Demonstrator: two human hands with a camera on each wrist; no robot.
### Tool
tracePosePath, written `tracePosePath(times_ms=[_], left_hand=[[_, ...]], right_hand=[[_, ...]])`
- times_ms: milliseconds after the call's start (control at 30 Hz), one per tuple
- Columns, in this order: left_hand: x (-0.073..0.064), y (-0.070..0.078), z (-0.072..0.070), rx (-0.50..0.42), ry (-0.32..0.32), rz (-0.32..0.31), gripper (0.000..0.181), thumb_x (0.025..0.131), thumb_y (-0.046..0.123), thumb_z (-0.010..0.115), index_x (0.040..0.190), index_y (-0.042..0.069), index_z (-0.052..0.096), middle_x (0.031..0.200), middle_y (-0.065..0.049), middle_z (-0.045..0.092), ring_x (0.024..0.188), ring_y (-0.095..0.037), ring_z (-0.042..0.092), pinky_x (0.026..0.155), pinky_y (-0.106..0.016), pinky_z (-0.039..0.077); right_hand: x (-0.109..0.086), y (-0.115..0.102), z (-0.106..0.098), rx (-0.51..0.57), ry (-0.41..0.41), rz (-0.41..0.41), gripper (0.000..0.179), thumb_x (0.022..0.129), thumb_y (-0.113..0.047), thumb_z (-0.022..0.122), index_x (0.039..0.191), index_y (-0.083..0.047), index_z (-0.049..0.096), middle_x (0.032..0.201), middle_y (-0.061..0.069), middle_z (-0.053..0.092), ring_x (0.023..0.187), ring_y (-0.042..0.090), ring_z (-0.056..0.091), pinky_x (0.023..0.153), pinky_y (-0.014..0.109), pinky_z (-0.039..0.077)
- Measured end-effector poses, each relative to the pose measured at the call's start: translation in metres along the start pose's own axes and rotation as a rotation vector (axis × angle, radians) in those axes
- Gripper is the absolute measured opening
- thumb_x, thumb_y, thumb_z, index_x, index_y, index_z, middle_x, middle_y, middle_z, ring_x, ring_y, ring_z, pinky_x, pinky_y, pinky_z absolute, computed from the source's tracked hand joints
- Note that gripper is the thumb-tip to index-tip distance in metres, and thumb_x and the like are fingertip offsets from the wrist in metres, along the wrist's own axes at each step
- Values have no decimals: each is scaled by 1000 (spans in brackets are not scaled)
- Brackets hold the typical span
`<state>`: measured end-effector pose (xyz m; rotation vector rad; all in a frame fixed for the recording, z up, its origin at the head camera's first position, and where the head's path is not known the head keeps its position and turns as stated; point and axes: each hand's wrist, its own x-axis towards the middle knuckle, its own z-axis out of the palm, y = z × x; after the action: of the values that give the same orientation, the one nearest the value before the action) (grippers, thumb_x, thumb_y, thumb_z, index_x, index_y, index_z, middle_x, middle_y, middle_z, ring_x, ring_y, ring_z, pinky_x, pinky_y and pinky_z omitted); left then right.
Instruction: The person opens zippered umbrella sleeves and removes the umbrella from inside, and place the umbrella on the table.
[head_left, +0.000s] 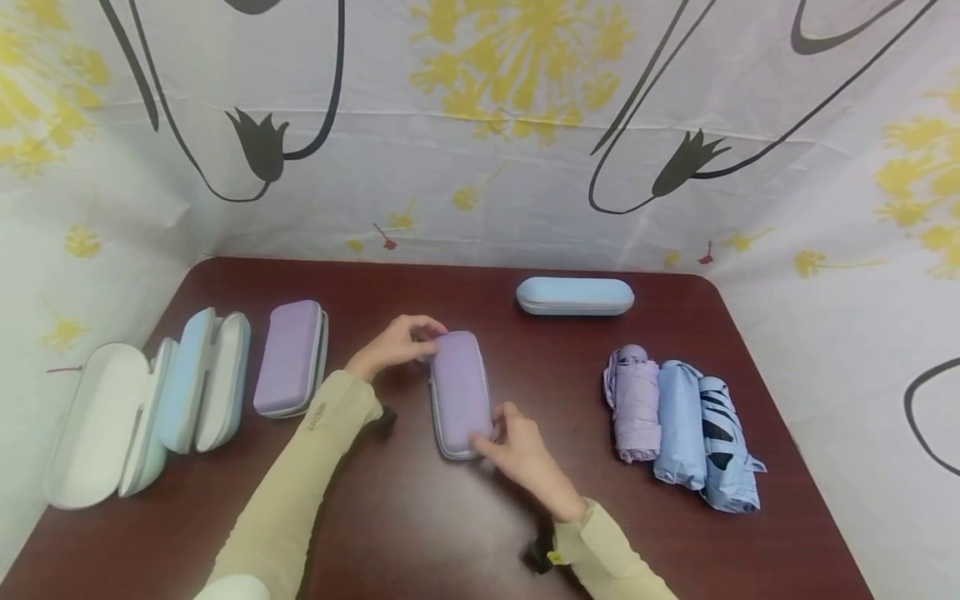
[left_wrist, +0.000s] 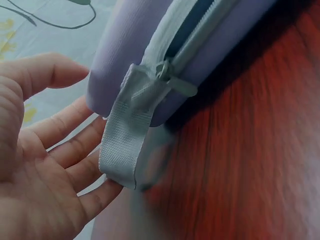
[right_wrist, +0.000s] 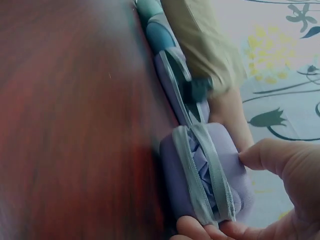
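Note:
A purple zip-up hard case (head_left: pixel 461 396) lies lengthwise on the table between my hands. My left hand (head_left: pixel 401 343) holds its far end, thumb at the top surface and fingers by the end; a grey strap (left_wrist: pixel 127 130) and zipper pull (left_wrist: pixel 182 86) hang there in the left wrist view. My right hand (head_left: pixel 521 454) grips the near end, thumb on top and fingers at the lower edge. The zipper gap stands partly apart, and crumpled purple fabric (right_wrist: pixel 201 165) shows inside. What the left fingertips touch behind the case is partly hidden.
To the left are another purple case (head_left: pixel 288 358), a blue case standing open (head_left: pixel 187 383) and a pale open case (head_left: pixel 101 425). A light-blue case (head_left: pixel 575 297) sits at the back edge. Folded lavender (head_left: pixel 637 408), blue (head_left: pixel 681 429) and blue-black (head_left: pixel 727 450) umbrellas lie right.

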<state>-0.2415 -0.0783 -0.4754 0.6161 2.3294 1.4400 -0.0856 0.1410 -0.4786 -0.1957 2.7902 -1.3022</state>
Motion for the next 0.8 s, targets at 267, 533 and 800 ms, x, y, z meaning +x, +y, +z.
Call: tracePosePath(times_ms=[267, 533, 800], left_hand=[[13, 4, 12, -6, 20, -45, 26, 83, 4, 62, 110, 1, 64, 106, -15, 63, 83, -24, 60, 64, -38, 54], [-19, 27, 38, 170, 386, 1, 44, 75, 7, 69, 116, -2, 57, 115, -20, 55, 102, -33, 53, 87, -43, 45], [-62, 48, 71, -238, 350, -376, 71, 79, 15, 69, 137, -7, 34, 132, -25, 45, 108, -36, 53, 86, -41, 48]], right_hand=[[-6, -9, 7, -7, 7, 41, 35, 79, -24, 72, 92, 0, 51, 64, 0, 56, 50, 7, 49, 48, 24, 43], [6, 1, -4, 38, 34, -94, 34, 80, -19, 73, 98, 7, 59, 71, 5, 61, 57, 12, 58, 54, 23, 48], [26, -1, -18, 206, 87, -68, 20, 88, 0, 56, 105, 3, 66, 83, 14, 69, 74, 27, 67, 62, 25, 51]])
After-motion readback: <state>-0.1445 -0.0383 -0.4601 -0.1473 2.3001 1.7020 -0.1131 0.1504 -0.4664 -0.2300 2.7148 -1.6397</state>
